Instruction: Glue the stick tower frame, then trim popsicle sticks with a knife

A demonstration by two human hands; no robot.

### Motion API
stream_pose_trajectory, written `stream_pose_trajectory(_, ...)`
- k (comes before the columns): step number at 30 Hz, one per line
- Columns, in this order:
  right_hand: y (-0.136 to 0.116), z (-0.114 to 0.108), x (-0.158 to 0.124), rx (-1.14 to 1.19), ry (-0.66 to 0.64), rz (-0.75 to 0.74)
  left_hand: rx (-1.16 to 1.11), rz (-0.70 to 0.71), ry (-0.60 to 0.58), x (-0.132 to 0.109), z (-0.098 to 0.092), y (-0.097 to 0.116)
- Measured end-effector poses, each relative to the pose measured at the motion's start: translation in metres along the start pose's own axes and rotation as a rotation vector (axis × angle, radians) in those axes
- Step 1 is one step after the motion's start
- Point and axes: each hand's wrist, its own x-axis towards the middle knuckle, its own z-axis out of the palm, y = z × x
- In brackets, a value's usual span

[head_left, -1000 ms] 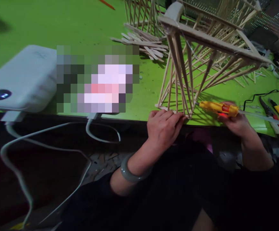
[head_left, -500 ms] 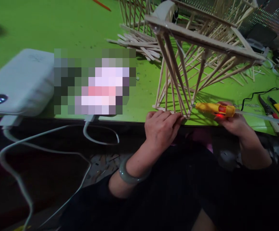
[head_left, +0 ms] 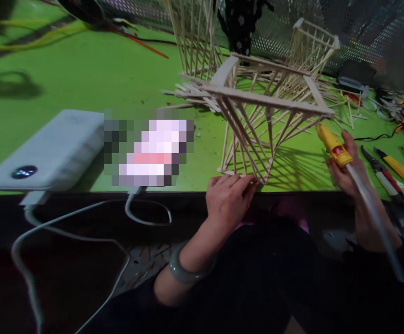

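Observation:
A twisted frame of wooden sticks [head_left: 274, 99] stands near the table's front edge, its flat four-sided top wider than its base. My left hand [head_left: 227, 199] is closed on the low front edge of that frame, fingertips pressed against the bottom stick near a corner. To the right, my right hand [head_left: 348, 174] grips a small yellow glue gun [head_left: 327, 139]. Its nozzle points up and away, close to the frame's right top corner; whether they touch I cannot tell. A long translucent glue stick [head_left: 375, 218] sticks out of the gun's back end.
On the green table [head_left: 93, 79] lie a white power bank [head_left: 59, 148], a blurred-out lit screen [head_left: 156, 148] with a cable, and a pile of sticks [head_left: 198, 95]. Pliers [head_left: 379, 169] and a yellow-handled tool [head_left: 398, 167] lie right. Another stick frame [head_left: 313, 44] stands behind.
My right hand has drawn the glue gun away from the frame's bottom corner, rightward, and turned its nozzle upward. My left hand keeps its hold on the base. The camera view has tilted up.

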Motion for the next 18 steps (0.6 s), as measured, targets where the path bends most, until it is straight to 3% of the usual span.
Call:
stream_pose_trajectory(6,0.011,-0.003,0.021,-0.384,0.028,0.042,-0.022,-0.001,0.063,-0.004,0.000,-0.002)
stream_pose_trajectory(12,0.032,0.006,0.038,-0.435,0.011,0.201,-0.051,0.035,0.043,-0.008,-0.001,-0.008)
stream_pose_trajectory(18,0.054,0.000,0.059,-0.382,-0.022,0.318,-0.071,0.015,0.031,-0.012,0.001,-0.011)
